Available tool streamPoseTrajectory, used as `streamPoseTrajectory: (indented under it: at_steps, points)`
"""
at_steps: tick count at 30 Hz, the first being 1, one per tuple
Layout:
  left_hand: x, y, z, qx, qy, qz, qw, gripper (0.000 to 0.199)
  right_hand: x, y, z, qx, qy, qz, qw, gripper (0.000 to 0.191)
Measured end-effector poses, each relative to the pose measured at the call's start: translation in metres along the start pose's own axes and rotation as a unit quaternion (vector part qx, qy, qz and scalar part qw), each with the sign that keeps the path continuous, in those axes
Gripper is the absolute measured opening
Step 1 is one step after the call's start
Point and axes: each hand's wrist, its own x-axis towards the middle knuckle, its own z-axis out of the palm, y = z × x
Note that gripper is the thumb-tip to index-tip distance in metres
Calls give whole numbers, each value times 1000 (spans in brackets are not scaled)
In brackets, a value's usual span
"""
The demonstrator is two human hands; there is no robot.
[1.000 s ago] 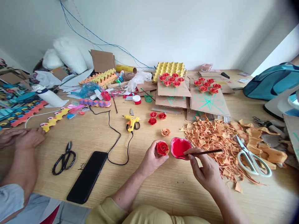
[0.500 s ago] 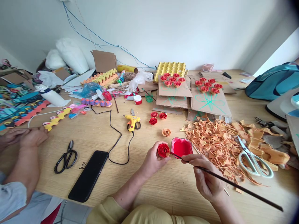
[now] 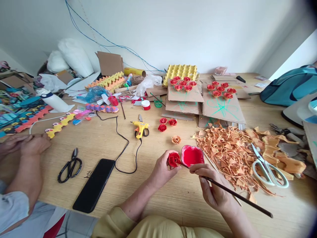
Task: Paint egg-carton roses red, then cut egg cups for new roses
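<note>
My left hand (image 3: 163,170) holds a red-painted paper rose (image 3: 174,160) between thumb and fingers. In my right hand (image 3: 214,185) is a long dark paintbrush (image 3: 237,195), its tip against the rose's right side. Just behind my hands sits a small dish of red paint (image 3: 192,155). An unpainted orange rose (image 3: 176,139) lies beyond the held one, and a few red roses (image 3: 162,128) rest farther back. A thin wooden stick (image 3: 210,162) lies beside the dish, partly hidden by my right hand.
Orange scraps (image 3: 223,148) and white-handled scissors (image 3: 268,170) lie to the right. Cardboard pieces (image 3: 184,96) carry more roses behind. A yellow glue gun (image 3: 140,129), black scissors (image 3: 70,167) and a phone (image 3: 94,185) are left. Another person's hands (image 3: 32,144) rest at far left.
My right hand has shifted slightly left, and the brush's rear end has swung left and up. The brush tip stays at the rose, which is turned slightly in my left hand.
</note>
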Motion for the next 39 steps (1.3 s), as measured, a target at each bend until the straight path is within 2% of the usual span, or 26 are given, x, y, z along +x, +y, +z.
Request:
streamPoseTrajectory:
  at_steps: [4,12,22,27,33,39]
  points:
    - [0,-2,0,4,1,-5,1000,41,1,-2,0,12,9,-11,1000,24]
    - [-1,5,0,-5,-1,3,1000,39,9,-7,3,0,-13,-7,1000,25]
    - [0,1,0,12,13,-3,1000,42,7,-9,4,27,43,-4,999,24]
    - [-1,1,-1,17,9,13,1000,42,11,-11,4,12,20,-9,1000,21]
    - [-1,-1,-1,19,10,20,1000,41,-2,0,2,26,19,19,999,23]
    - [-1,-4,-2,23,8,17,1000,45,2,-4,2,48,6,-7,999,28]
